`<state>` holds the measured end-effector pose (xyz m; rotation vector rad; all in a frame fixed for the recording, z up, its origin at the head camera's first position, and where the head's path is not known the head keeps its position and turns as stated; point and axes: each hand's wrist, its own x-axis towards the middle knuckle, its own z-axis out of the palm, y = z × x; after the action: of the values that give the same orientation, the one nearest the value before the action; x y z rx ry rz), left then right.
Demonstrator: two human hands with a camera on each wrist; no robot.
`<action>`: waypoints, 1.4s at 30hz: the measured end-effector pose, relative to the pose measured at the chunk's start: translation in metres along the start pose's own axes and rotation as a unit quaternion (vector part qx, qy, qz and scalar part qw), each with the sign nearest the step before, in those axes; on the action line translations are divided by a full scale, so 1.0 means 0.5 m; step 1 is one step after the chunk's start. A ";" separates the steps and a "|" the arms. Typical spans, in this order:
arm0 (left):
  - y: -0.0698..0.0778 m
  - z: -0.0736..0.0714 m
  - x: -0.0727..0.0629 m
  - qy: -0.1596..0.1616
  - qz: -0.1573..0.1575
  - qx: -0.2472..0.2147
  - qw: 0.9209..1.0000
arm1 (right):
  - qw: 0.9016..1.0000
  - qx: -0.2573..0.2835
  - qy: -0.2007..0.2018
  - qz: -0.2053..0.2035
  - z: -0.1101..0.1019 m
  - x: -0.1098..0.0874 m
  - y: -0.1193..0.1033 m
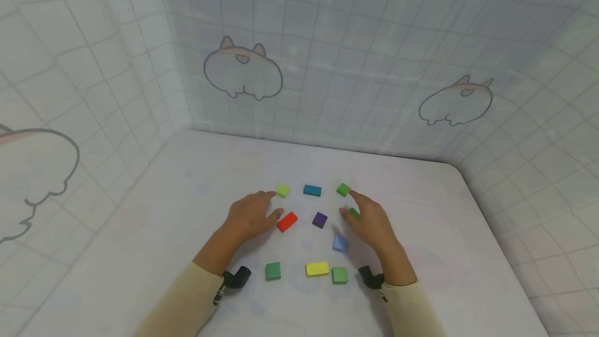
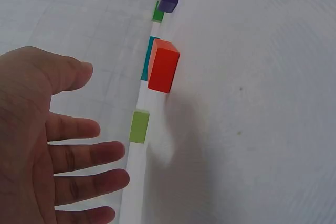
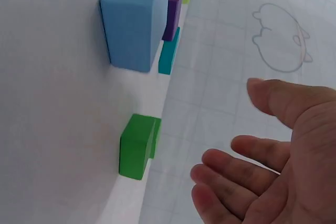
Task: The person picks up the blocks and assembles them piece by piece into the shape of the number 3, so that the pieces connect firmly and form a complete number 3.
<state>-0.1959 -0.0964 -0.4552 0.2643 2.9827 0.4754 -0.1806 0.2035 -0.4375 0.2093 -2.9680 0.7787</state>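
Note:
My left hand [image 1: 251, 216] hovers beside a red block [image 1: 287, 221] and a lime block [image 1: 283, 191], its thumb and fingers spread with nothing between them. In the left wrist view the red block [image 2: 163, 66] stands apart from the fingers. My right hand [image 1: 373, 221] is held above a green block [image 1: 354, 213], partly hiding it, and its fingertips are near another green block [image 1: 343, 189]. The right wrist view shows that palm empty, with the nearer green block [image 3: 137, 148] off to its left. Between the hands lie a purple block [image 1: 320, 220] and a teal block [image 1: 312, 190].
Closer to me are a light blue block [image 1: 339, 243], a yellow block [image 1: 317, 269], a green block [image 1: 273, 271] and another green block [image 1: 339, 275]. The white tabletop [image 1: 210, 160] meets a gridded curtain [image 1: 327, 92] at the back and sides.

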 end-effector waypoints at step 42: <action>0.032 0.019 0.002 -0.069 -0.014 -0.061 0.996 | 0.992 0.083 -0.093 0.036 0.069 0.013 -0.020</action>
<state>-0.1933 -0.0785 -0.4593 0.2338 2.8061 0.6076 -0.1868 0.1772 -0.4621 0.1938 -3.0983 1.0735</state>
